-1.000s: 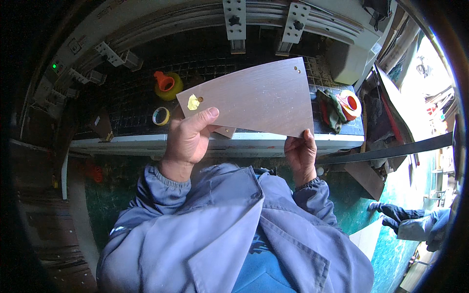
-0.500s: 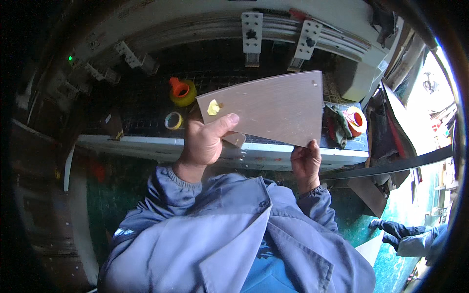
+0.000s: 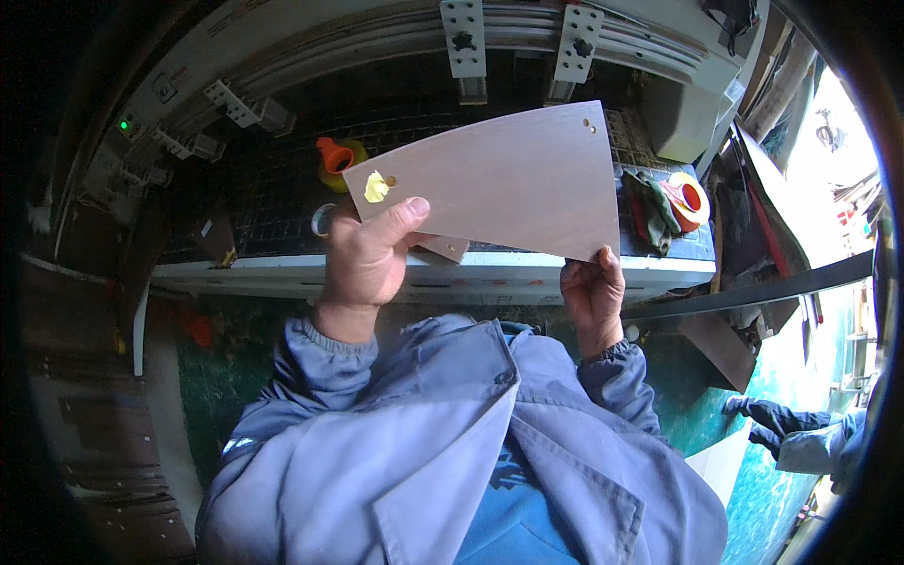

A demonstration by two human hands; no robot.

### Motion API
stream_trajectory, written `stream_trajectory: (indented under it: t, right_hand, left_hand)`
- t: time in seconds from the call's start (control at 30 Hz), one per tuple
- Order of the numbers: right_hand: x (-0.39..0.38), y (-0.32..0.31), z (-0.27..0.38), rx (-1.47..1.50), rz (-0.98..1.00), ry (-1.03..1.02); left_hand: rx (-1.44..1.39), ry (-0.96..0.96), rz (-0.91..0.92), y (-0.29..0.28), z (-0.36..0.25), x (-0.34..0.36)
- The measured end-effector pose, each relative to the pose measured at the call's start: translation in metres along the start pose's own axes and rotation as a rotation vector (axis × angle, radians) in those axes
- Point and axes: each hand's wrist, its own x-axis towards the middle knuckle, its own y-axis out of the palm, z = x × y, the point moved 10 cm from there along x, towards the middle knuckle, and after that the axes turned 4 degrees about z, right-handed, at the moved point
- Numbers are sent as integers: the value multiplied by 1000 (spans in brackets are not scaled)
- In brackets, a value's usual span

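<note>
Between my hands I hold up a flat, tapered wood-coloured panel (image 3: 499, 179) with a curved top edge. Its narrow left end carries a crumpled yellow patch (image 3: 377, 186) beside a small hole, and two small holes show near its upper right corner. My left hand (image 3: 372, 250) grips the lower left, thumb across the face and fingers hidden behind. With thumb and fingers my right hand (image 3: 593, 282) pinches the lower right corner. Behind and below the panel, close to my left hand, a smaller board piece (image 3: 444, 248) with a hole pokes out.
A machine bed with a pale front edge (image 3: 273, 273) lies beyond my hands. On it are an orange-handled tape dispenser (image 3: 334, 160), a tape roll (image 3: 322, 220), a dark green cloth (image 3: 650, 209) and a red-and-white tape roll (image 3: 690, 196). White clamp brackets (image 3: 463, 42) hang above; another person's legs (image 3: 791, 433) show at right.
The panel has tilted and spread out a little, its left end moving left and its right end up. Both holes at its upper right corner now show more clearly.
</note>
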Motion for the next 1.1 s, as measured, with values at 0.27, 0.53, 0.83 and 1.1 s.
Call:
stream_trajectory:
  t: [0.27,0.53,0.83,1.1]
  right_hand:
    - [-14,-10,31,-530,-16,143]
    - [-3,1,15,-2082,-138,140]
    - [76,-28,29,-2168,-189,76]
    - [182,-81,40,-2206,-159,14]
  left_hand:
    - [-91,-196,-130,-66,65,27]
    - [-179,-524,-262,-109,203,62]
    - [-67,-549,-182,-134,254,127]
    - [907,-229,-139,-194,200,113]
